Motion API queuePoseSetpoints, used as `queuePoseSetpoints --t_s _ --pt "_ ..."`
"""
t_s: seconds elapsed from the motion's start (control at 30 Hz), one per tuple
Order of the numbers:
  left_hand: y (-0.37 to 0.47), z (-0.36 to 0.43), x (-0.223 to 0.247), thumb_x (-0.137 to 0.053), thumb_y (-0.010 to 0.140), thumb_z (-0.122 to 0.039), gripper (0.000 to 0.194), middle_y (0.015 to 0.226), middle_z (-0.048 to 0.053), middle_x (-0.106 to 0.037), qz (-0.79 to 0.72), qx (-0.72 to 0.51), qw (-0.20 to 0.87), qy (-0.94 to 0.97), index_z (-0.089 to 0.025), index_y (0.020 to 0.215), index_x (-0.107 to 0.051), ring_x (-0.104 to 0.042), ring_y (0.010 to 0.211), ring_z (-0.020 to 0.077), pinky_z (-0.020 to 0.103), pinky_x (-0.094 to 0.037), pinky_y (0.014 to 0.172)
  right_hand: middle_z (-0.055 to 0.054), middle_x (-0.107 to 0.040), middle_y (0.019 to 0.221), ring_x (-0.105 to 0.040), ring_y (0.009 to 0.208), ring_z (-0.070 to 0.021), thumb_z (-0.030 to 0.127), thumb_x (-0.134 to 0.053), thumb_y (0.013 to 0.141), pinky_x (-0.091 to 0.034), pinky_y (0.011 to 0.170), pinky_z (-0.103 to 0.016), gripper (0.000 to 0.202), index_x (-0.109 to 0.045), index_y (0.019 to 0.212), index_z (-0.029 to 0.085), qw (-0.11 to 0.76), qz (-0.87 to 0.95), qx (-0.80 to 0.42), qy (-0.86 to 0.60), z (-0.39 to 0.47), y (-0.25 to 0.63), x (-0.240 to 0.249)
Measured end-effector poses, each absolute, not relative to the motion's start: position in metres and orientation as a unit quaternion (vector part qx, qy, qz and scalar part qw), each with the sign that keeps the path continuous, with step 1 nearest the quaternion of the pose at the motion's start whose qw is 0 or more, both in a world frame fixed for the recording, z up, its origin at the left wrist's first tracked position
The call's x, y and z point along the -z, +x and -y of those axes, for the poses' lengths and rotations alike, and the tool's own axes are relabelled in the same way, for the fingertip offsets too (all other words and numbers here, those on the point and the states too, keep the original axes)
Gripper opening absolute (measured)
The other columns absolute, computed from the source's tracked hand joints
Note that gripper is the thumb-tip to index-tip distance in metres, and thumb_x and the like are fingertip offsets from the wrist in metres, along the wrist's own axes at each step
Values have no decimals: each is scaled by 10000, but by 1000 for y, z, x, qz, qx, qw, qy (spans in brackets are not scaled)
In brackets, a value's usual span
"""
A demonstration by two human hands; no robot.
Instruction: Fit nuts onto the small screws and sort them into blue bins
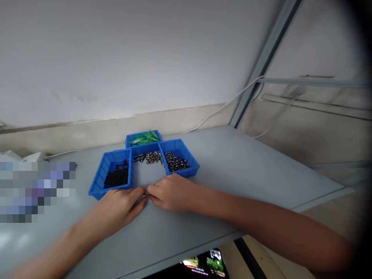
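Note:
My left hand (122,203) and my right hand (171,193) meet over the grey table, fingertips pinched together. Between them is a small shiny metal piece (145,196), mostly hidden by the fingers; its kind is too small to make out. Just behind my left hand stands a blue bin (97,182) of small black parts (116,176). Another blue bin (193,170), with small metallic parts (176,162), is behind my right hand. A loose pile of metal and dark pieces (152,157) lies on the tabletop between these bins.
A third blue bin (128,142) with green strips (145,138) stands at the back. A white cable (209,116) runs along the wall to a metal post (250,93). Below the table's front edge is a lit screen (203,265). Blurred-out items sit at left.

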State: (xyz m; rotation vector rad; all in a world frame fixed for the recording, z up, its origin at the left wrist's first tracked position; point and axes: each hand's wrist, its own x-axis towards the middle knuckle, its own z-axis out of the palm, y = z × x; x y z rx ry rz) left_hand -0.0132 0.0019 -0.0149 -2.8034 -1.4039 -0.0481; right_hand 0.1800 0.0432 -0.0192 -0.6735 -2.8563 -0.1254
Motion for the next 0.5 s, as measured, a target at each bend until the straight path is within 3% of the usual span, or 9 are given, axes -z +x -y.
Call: queuePoseSetpoints --t_s 0.13,0.5 --pt "-13 -1 14 -321 919 -331 266 624 -10 -591 434 56 14 -899 -189 814 -520 -581 542 134 236 -388 493 -30 -623 698 -541 546 -124 229 -403 871 -264 446 -254 158 -532 851 138 90 970 39 -223 -43 179 20" --pt "-13 -1 12 -335 909 -357 258 662 -9 -616 451 83 -4 -889 -199 944 -536 -589 571 131 225 -415 518 -29 -618 665 -540 514 -143 202 -417 855 -228 430 -252 118 -517 880 144 89 966 28 -240 -41 180 17"
